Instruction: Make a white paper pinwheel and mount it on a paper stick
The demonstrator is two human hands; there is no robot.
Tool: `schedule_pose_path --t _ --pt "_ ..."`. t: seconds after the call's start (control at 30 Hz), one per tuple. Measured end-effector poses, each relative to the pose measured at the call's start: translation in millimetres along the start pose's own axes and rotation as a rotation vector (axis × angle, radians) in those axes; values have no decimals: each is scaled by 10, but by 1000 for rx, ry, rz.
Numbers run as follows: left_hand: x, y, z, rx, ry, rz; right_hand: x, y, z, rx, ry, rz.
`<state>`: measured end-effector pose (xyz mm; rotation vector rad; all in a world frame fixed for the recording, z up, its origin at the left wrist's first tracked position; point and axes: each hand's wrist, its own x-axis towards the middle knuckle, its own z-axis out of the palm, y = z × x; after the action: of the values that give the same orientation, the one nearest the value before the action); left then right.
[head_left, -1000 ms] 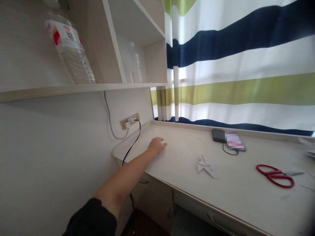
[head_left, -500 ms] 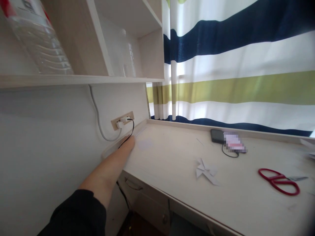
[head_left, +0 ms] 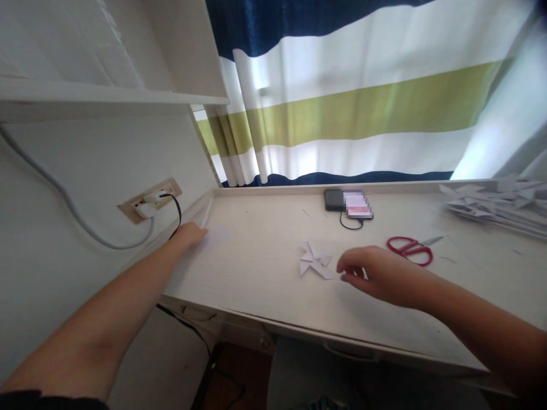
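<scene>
A folded white paper pinwheel shape [head_left: 315,262] lies on the pale desk [head_left: 256,285]. Just right of it is my right hand [head_left: 371,273], thumb and fingers curved with a gap between them and nothing seen in it; the fingertips are near the paper's right tip. At the desk's far left, beside the wall, my left hand [head_left: 192,234] reaches down by a pale, faint sheet [head_left: 217,234]; its fingers are mostly hidden. Red-handled scissors [head_left: 411,250] rest behind my right hand.
A black power bank [head_left: 334,200] is cabled to a phone [head_left: 358,205] near the back edge. Folded papers [head_left: 496,205] pile up at the back right. A wall socket [head_left: 149,200] with plugs and a shelf [head_left: 128,94] are at left.
The view has turned right and down. My right hand has come into view beside the folded paper. My left hand remains at the desk's left end, by the wall.
</scene>
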<state>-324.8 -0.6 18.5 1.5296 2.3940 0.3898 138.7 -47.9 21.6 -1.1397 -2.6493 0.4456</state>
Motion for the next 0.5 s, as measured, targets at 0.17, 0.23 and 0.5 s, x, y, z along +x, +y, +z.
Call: schedule_pose_path --t 0.17,0.23,0.5 --pt "-89 379 243 -178 -17 -28 513 101 145 -36 2 9" --pt "-187 574 356 -302 -43 44 583 121 214 -43 11 13" --pt "-526 1263 667 -746 -329 290 541 176 267 -3 42 14"
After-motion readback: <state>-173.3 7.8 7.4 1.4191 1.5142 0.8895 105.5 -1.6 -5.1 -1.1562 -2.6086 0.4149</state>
